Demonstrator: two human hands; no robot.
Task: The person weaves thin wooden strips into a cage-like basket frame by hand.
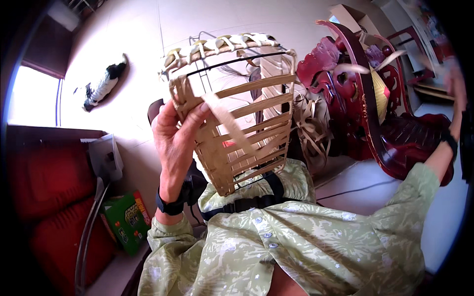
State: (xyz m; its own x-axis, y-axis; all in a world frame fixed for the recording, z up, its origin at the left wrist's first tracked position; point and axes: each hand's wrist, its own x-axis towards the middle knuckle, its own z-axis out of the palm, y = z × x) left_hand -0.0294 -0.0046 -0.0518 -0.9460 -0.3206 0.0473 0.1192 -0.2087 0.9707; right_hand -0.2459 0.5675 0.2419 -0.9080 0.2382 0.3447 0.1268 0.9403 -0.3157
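My left hand (173, 133) grips the upper left corner of a woven basket (254, 106) held upright over my lap, on a wire frame with pale lacing along its top. A flat beige strip (232, 130) hangs loose from beside my left thumb across the horizontal bands. My right hand (454, 86) is raised at the far right rim of the view, apart from the basket; its fingers are smeared, and what they hold, if anything, is unclear. Beige strips (311, 126) lie bunched right of the basket.
A carved dark-red wooden chair (370, 138) stands at the right, a cardboard box (353, 17) behind it. A black-and-white animal (102, 86) lies on the tiled floor at upper left. Red cushions (57, 172), a green box (126, 222) and a metal rail are at lower left.
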